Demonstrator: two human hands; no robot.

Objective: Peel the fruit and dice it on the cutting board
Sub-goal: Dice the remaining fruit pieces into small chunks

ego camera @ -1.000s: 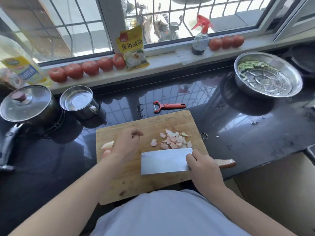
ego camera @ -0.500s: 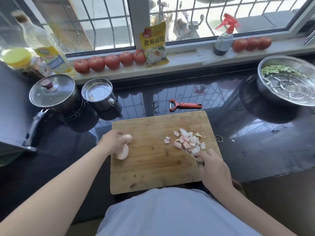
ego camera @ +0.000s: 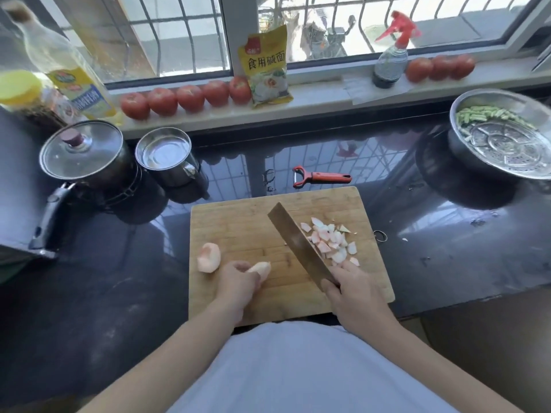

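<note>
A wooden cutting board point(ego camera: 244, 222) lies on the dark counter in front of me. My left hand point(ego camera: 238, 283) grips a peeled pale-pink fruit piece point(ego camera: 261, 269) near the board's front left. Another peeled piece point(ego camera: 209, 257) lies alone at the board's left edge. My right hand point(ego camera: 354, 293) grips the handle of a cleaver point(ego camera: 299, 244), whose blade slants up and to the left across the board's middle. A pile of several diced fruit bits point(ego camera: 331, 242) sits to the right of the blade.
A red peeler point(ego camera: 323, 176) lies just behind the board. At the left stand a lidded pot point(ego camera: 82, 152) and a steel cup point(ego camera: 165, 152). A steel basin point(ego camera: 504, 135) with green vegetables is at the right. Tomatoes point(ego camera: 186, 98), a yellow packet point(ego camera: 267, 67) and bottles line the sill.
My left hand took one fruit piece from the board's left edge toward the front middle. The cleaver went from lying flat to an upright, slanted position beside the diced pile.
</note>
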